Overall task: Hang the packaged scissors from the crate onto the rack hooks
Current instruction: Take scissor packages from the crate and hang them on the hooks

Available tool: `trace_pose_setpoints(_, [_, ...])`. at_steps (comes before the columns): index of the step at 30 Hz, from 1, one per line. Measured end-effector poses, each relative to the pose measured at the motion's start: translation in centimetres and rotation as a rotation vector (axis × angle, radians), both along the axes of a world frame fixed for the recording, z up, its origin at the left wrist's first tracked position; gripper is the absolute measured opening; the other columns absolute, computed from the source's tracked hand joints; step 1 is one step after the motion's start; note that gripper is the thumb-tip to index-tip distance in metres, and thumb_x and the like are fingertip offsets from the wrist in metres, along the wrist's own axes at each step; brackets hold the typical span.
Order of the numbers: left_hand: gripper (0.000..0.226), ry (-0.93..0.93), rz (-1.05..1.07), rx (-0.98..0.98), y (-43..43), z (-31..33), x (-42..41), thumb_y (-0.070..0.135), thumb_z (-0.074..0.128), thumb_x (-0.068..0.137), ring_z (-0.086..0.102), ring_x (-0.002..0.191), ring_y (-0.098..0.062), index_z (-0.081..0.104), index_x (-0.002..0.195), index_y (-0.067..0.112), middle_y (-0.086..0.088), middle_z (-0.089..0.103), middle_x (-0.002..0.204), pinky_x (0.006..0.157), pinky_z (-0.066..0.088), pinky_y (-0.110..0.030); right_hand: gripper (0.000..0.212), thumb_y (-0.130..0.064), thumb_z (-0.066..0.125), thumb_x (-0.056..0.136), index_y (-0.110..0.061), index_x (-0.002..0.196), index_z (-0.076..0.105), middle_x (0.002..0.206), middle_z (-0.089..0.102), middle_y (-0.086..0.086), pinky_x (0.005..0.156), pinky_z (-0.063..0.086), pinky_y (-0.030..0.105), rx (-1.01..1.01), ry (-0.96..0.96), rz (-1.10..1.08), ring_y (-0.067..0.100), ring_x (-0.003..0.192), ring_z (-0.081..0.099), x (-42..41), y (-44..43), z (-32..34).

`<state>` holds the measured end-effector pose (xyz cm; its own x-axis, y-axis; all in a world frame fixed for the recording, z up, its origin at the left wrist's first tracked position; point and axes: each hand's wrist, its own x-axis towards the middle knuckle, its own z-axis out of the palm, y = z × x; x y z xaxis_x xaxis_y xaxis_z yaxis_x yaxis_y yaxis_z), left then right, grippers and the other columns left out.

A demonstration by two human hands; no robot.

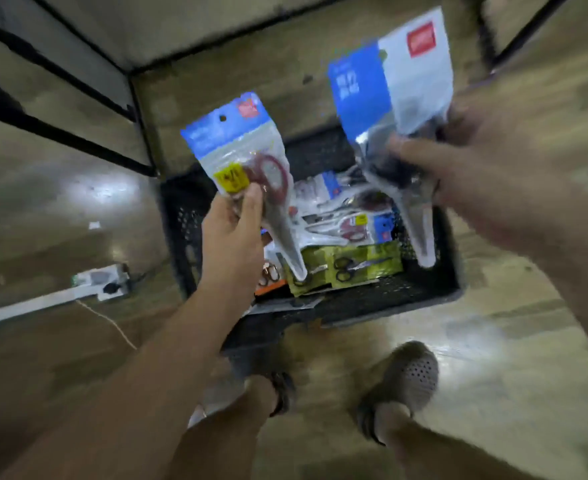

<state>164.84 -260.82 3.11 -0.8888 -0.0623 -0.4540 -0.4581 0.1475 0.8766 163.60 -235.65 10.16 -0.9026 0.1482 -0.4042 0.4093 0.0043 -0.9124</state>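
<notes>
The left hand (232,223) held a clear plastic pack of red-handled scissors with a blue header card and a yellow sticker (240,150). Its fingers and thumb were curled round the pack's middle, the thumb pressed just under the sticker. The pack stood nearly upright, blade tip down, above the left part of the black perforated plastic crate (372,301).

The right hand (458,161) gripped a larger clear pack of dark-handled scissors with a blue-and-white header card and a red logo (396,98). Its fingers were closed round the handle end (motion blur hid the finer detail). This pack's tip also pointed down, over the crate's right side, and the two packs were apart from each other.

The crate sat on a glossy wood-look floor (493,341), just ahead of the person's feet in grey perforated clogs (406,375). Inside lay more packaged scissors in a loose heap, among them a red-handled pair on a blue card (351,226) and black-handled pairs on yellow-green cards (361,265).

A white power strip (102,282) lay on the floor to the left. A black metal frame (78,77) ran across the upper left.
</notes>
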Motion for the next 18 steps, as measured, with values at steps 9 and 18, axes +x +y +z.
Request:
trace_pose_setpoints(9, [0.018, 0.228, -0.066, 0.040, -3.8, 43.9, -2.5, 0.025, 0.058, 0.103, 0.063, 0.073, -0.001, 0.066, 0.093, 0.013, 0.007, 0.072, 0.081, 0.069, 0.049, -0.015, 0.026, -0.041, 0.070, 0.082, -0.022, 0.099, 0.076, 0.099, 0.080, 0.001, 0.074, 0.060, 0.036, -0.095, 0.026, -0.107, 0.015, 0.088, 0.076, 2.6, -7.2, 39.1])
trace_pose_setpoints(18, [0.039, 0.645, -0.198, 0.178, -8.0, 66.4, -3.9, 0.001, 0.062, 0.099, 0.071, 0.095, -0.010, 0.052, 0.119, 0.033, -0.006, 0.074, 0.112, 0.078, 0.051, -0.016, 0.018, -0.014, 0.062, 0.099, -0.017, 0.116, 0.068, 0.104, 0.078, 0.007, 0.080, 0.059, 0.033, 0.073, 0.410, -0.214, 0.023, 0.093, 0.074, 2.9, -11.4, 60.2])
